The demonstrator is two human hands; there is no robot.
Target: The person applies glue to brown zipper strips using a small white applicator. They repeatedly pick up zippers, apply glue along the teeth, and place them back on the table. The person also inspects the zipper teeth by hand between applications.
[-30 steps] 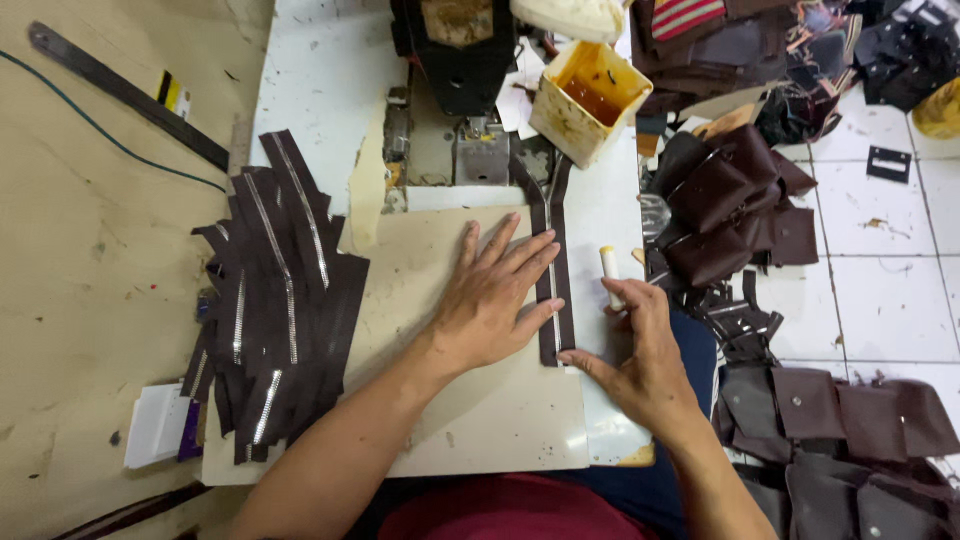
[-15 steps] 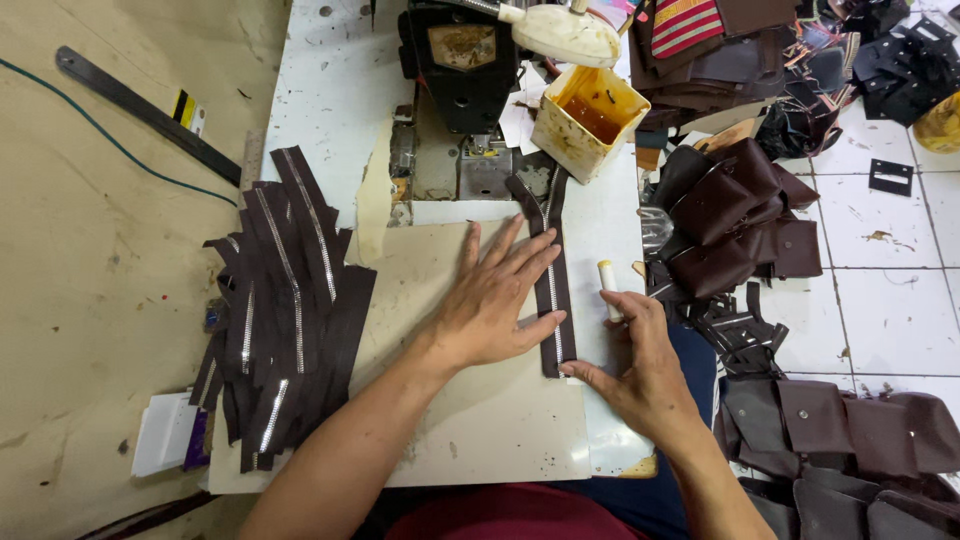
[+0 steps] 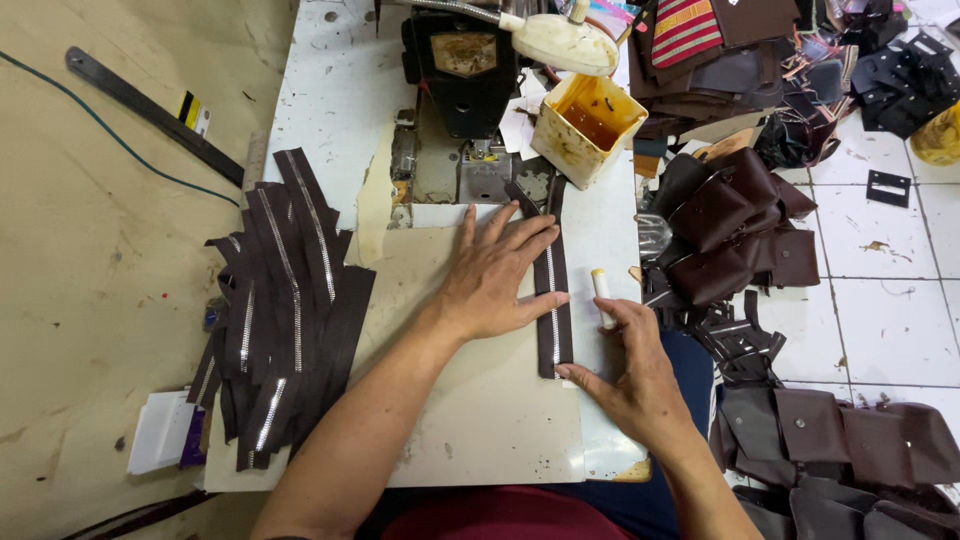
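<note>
A dark brown strip with a silver zipper (image 3: 553, 330) lies lengthwise on the white sewing table (image 3: 320, 120). My left hand (image 3: 492, 272) rests flat with fingers spread, its fingertips pressing the strip's upper half. My right hand (image 3: 632, 375) touches the strip's lower end with the thumb and holds a small cream-coloured stick (image 3: 602, 297) between its fingers. A beige board (image 3: 470, 420) lies under both hands.
A black sewing machine (image 3: 466, 70) stands at the table's far end, a yellow tub (image 3: 586, 127) beside it. A pile of brown zipper strips (image 3: 285, 310) lies at the left. Brown leather pouches (image 3: 730, 235) and dark cut pieces (image 3: 830, 430) crowd the right side and tiled floor.
The view has shifted slightly down and nearer. Both hands stay on the strip in nearly the same pose.
</note>
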